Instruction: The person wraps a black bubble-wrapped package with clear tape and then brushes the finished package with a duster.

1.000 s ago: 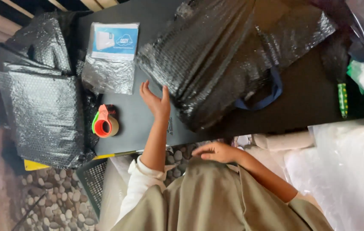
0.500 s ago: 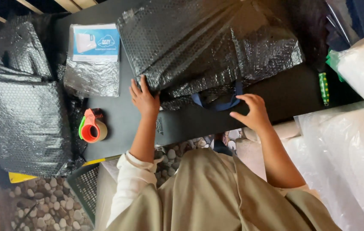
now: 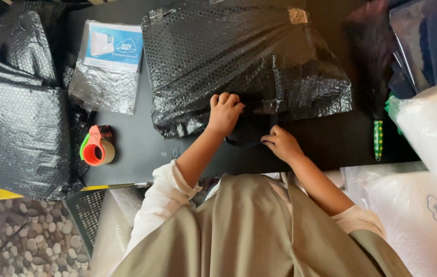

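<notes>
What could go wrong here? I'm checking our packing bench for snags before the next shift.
The left hand presses on the black bubble-wrapped bundle while the right hand pinches the dark strap at its near edge; a hard tug might tear the thin wrap. The tape dispenser sits close to the near edge of the dark table, so a sweeping left sleeve could knock it off. The green-handled tool near the right arm could also be nudged.

Soft daylight, sharp focus; glare glints off the black bubble wrap (image 3: 239,56), corners dim.
</notes>
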